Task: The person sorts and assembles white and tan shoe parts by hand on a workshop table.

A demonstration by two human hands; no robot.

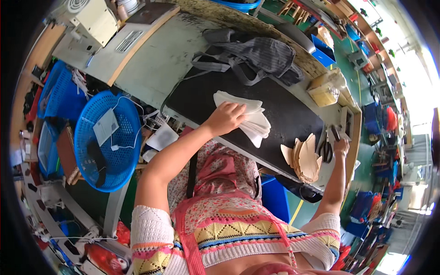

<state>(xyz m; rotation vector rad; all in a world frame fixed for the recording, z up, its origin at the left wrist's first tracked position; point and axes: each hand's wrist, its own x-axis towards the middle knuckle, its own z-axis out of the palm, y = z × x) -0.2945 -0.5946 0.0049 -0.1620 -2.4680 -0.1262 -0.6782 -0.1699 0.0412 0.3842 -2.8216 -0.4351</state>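
My left hand (228, 117) has its fingers closed over a fanned stack of white, curved cut pieces (253, 123) on the black mat (197, 98). Its thumb is partly hidden. Out at the right end of the table, my right hand (341, 146) is closed at the end of a slim dark tool (335, 133), whose exact kind I cannot make out. Beside that hand lie black-handled scissors (327, 150). A pile of beige cut pieces (303, 158) sits at the mat's near right corner, between my two hands.
A dark striped cloth item with straps (259, 52) lies across the mat's far side. Further right is a yellowish wrapped block (324, 87). A blue basket (108, 140) holding a white card and a cable stands left of the table. A cream machine (94, 23) occupies the far left.
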